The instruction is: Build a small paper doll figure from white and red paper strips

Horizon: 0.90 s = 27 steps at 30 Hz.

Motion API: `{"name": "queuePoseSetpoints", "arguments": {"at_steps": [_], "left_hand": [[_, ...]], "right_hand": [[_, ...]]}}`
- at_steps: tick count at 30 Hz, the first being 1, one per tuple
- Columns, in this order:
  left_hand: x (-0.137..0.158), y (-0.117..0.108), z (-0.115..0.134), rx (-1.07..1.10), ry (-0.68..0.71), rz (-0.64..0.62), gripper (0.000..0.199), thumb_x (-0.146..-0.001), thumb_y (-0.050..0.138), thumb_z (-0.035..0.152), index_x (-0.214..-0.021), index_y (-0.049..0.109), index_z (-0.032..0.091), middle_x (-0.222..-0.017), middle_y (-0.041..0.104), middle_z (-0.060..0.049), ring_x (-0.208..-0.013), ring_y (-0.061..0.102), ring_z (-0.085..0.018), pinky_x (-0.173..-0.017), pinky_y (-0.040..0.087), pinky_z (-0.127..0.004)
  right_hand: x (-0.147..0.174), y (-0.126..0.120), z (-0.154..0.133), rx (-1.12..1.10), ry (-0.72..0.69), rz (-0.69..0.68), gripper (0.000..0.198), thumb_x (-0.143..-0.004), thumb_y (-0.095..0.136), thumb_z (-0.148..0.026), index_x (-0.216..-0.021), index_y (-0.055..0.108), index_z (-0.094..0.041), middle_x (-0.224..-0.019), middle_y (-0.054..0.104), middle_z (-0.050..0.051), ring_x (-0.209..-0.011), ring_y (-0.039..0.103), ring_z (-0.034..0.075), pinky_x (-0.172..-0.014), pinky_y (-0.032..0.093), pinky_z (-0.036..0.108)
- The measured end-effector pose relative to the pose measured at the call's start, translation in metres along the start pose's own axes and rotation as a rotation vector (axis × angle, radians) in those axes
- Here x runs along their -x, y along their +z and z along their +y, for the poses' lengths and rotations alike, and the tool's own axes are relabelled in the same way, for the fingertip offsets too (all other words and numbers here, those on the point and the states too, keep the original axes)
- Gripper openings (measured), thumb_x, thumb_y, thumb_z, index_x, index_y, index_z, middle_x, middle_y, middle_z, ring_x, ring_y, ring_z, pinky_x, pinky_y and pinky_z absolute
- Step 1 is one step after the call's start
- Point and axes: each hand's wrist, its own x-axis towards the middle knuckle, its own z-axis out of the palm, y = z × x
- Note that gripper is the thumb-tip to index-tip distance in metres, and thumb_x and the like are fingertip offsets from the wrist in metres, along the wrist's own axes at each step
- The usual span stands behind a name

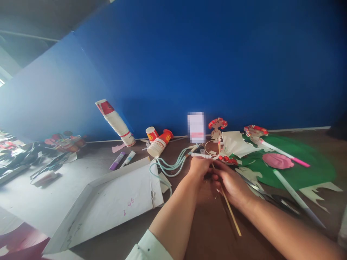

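Left hand (pixel 200 167): bent beside a white tube (pixel 201 155); can't tell its grip.
Right hand (pixel 230 180): fingers closed on wooden stick (pixel 231 213).
Stick: middle, pointing near and right.
Scissors (pixel 276 198): right of right hand.

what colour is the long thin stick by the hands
The stick is yellowish tan, in the head view.

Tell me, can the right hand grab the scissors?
Probably yes: the scissors lie just beside the right hand, mostly in plain view. But it seems to be holding the stick, so it may need to let go first.
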Motion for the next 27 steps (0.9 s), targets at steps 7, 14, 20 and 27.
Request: {"name": "queuePoseSetpoints", "arguments": {"at_steps": [7,14,20,27], "left_hand": [[0.0013,-0.0019,0.0017,-0.024,-0.010,-0.020,0.012,-0.078,0.071,0.015,-0.070,0.062,0.014,-0.054,0.054,0.002,-0.044,0.047,-0.008,-0.046,0.036,-0.020],[-0.0039,-0.0073,0.0004,0.099,-0.053,-0.123,0.025,-0.084,0.071,0.024,-0.068,0.056,0.013,-0.052,0.047,0.004,-0.038,0.034,-0.003,-0.040,0.017,-0.019],[0.0005,-0.0044,0.0017,0.088,0.014,-0.119,0.021,-0.081,0.070,0.018,-0.067,0.054,0.014,-0.050,0.047,0.004,-0.036,0.033,-0.003,-0.039,0.016,-0.020],[-0.0049,0.0000,-0.0034,0.015,-0.026,-0.048,0.021,-0.081,0.071,0.023,-0.068,0.057,0.014,-0.050,0.047,0.004,-0.038,0.037,-0.005,-0.040,0.025,-0.020]], "right_hand": [[-0.0051,-0.0038,0.0006,-0.019,0.000,-0.014,0.032,-0.069,0.063,-0.010,-0.099,0.063,-0.021,-0.061,0.056,-0.004,-0.038,0.035,0.003,-0.034,0.021,0.011],[-0.0046,-0.0046,-0.0070,-0.016,0.010,-0.008,0.030,-0.071,0.061,-0.010,-0.099,0.062,-0.022,-0.053,0.050,-0.006,-0.034,0.033,0.004,-0.034,0.021,0.013],[-0.0072,-0.0078,-0.0024,0.002,-0.014,-0.008,0.028,-0.072,0.061,-0.010,-0.097,0.063,-0.022,-0.055,0.053,-0.005,-0.034,0.036,0.005,-0.033,0.022,0.013],[-0.0010,-0.0006,-0.0035,0.000,-0.037,0.078,0.035,-0.073,0.062,-0.009,-0.106,0.064,-0.020,-0.054,0.054,-0.005,-0.036,0.040,0.005,-0.033,0.029,0.013]]}}
